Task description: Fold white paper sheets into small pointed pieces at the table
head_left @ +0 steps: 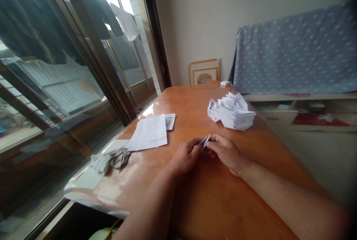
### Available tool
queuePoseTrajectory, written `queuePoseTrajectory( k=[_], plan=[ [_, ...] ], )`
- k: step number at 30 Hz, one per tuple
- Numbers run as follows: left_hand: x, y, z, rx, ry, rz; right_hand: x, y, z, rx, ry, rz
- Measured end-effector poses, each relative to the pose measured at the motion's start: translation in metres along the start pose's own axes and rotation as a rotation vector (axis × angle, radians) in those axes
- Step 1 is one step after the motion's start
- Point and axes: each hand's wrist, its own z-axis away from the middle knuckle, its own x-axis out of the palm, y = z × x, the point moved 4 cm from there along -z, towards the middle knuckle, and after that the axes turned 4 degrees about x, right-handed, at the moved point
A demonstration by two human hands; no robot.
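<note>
A small folded piece of paper (205, 141) is pinched between my two hands above the wooden table (195, 102). My left hand (186, 155) grips it from the left, fingers closed. From the other side my right hand (225, 151) holds it between thumb and fingers. Part of the paper is hidden behind the fingers. Beyond my right hand stands a pile of folded white papers (235, 115), stacked unevenly. To the left of my hands lie flat sheets of lined paper (149, 132) with red marks near one corner.
A crumpled grey cloth (114, 160) lies at the table's left edge. A small white box (224, 83) sits at the far end, before leaning picture frames (204, 74). Glass sliding doors (106, 46) run along the left; a blue dotted cloth (295, 52) hangs over a shelf at right.
</note>
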Motion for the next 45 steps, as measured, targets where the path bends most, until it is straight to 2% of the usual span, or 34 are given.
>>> queuePoseTrajectory(
  k=[5,9,13,16,18,20,23,29,34,41,43,45],
  plan=[
    [-0.001,0.001,0.004,0.058,0.051,-0.297,0.0,0.002,-0.002,-0.06,0.045,0.094],
    [0.0,-0.003,0.002,0.07,0.074,-0.361,-0.002,0.005,-0.004,-0.13,0.091,0.194],
    [0.0,-0.009,-0.001,0.054,0.087,-0.403,-0.002,-0.009,0.006,-0.336,0.218,0.466],
    [-0.001,-0.012,-0.001,0.055,0.089,-0.413,0.011,-0.02,0.018,-0.484,0.11,0.757],
    [-0.002,-0.011,-0.001,0.074,0.081,-0.403,0.018,-0.023,0.023,-0.529,0.017,0.925],
    [-0.001,-0.01,0.0,0.092,0.071,-0.398,0.021,-0.025,0.024,-0.534,-0.008,1.07],
    [-0.002,-0.01,-0.001,0.092,0.095,-0.423,0.02,-0.027,0.023,-0.507,0.04,1.227],
    [-0.001,-0.007,0.0,0.074,0.109,-0.436,0.02,-0.029,0.027,-0.45,0.029,1.399],
    [-0.001,-0.01,0.001,0.02,0.109,-0.288,0.02,-0.026,0.026,-0.389,0.0,1.44],
    [-0.015,-0.022,-0.002,-0.156,0.327,0.063,0.011,-0.032,0.021,-0.425,0.019,1.193],
    [-0.017,-0.017,-0.002,-0.151,0.319,0.182,0.009,-0.032,0.02,-0.446,-0.01,1.085],
    [-0.016,-0.011,-0.001,-0.132,0.259,0.284,0.008,-0.032,0.02,-0.47,-0.037,0.983]
  ],
)
